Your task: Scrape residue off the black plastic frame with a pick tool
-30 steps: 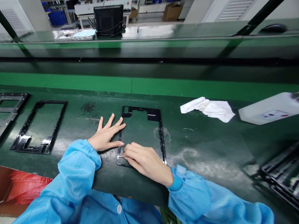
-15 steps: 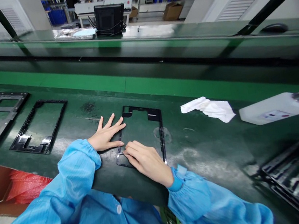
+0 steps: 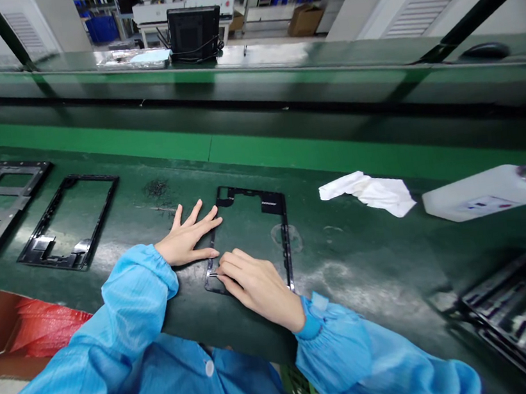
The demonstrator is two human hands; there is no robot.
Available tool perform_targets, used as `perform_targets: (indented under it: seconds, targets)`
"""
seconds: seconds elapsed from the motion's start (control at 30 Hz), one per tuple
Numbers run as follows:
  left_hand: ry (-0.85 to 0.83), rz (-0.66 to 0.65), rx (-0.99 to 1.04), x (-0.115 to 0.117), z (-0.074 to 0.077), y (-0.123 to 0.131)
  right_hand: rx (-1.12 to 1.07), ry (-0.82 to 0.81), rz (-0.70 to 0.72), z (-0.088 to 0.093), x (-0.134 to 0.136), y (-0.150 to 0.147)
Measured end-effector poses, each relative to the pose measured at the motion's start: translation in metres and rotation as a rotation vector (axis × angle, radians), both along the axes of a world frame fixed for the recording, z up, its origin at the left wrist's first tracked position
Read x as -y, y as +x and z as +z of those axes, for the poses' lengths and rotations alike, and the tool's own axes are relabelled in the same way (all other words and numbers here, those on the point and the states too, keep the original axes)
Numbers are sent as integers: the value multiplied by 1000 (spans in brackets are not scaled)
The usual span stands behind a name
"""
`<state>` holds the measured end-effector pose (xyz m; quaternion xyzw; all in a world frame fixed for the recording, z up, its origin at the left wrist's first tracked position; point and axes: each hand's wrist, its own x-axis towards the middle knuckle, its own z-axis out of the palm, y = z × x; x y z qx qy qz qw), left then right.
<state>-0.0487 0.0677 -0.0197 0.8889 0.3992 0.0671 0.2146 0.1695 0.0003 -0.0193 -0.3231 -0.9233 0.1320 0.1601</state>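
Note:
A thin black rectangular frame (image 3: 286, 239) lies flat on the green bench in front of me. My left hand (image 3: 185, 238) is spread open, with its fingertips resting at the frame's left edge. Pinched in my right hand (image 3: 255, 283) is a small, thin silvery tool (image 3: 213, 274), its kind too small to tell. The tool's tip meets the frame near its lower left corner. My right fingers hide most of the tool and part of the frame's near side.
Left of me lie a second black frame (image 3: 101, 213) and a grey-black slotted fixture (image 3: 21, 201). Dark shavings (image 3: 156, 188) are scattered behind my left hand. Rightward are a crumpled white cloth (image 3: 379, 192), a white bottle (image 3: 476, 193) on its side and stacked black frames (image 3: 514, 306).
My right hand has shifted very slightly at the frame's lower left corner, and more of the silvery tool shows. The left hand stays in place.

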Motion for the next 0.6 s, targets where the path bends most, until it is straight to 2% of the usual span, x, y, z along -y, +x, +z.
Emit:
perform_targets:
  seconds: [0.23, 0.6]
  targets:
    - [5, 0, 1, 0, 0, 0, -48, -14, 1, -1, -1, -1]
    - [3, -5, -10, 0, -1, -1, -132, -177, 125, 1, -4, 5]
